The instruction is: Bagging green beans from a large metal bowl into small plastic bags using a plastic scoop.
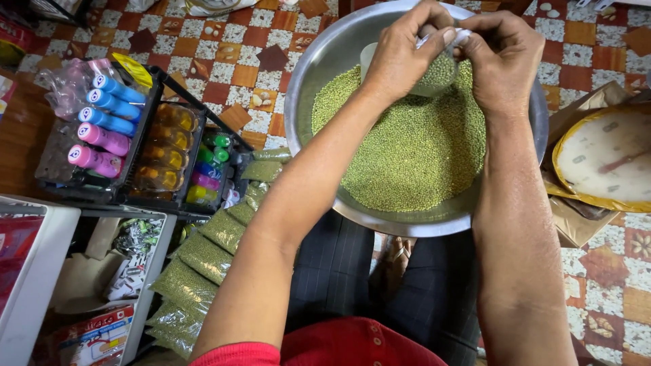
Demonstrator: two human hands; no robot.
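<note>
A wide steel bowl (pixel 308 74) rests on my lap, heaped with small green beans (pixel 413 152). Above its far side both hands meet on a small clear plastic bag (pixel 439 73) partly filled with the beans. My left hand (pixel 407 51) pinches the bag's mouth from the left, and my right hand (pixel 505 57) grips it from the right. A white cup (pixel 367 59) pokes out of the beans just behind my left hand.
A row of filled bean packets (pixel 203 261) lies along my left side. Black crates (pixel 139 146) hold coloured bottles at the left, above white shelving (pixel 41 271) with packaged goods. A round weighing scale (pixel 607 159) sits at the right on a patterned tile floor.
</note>
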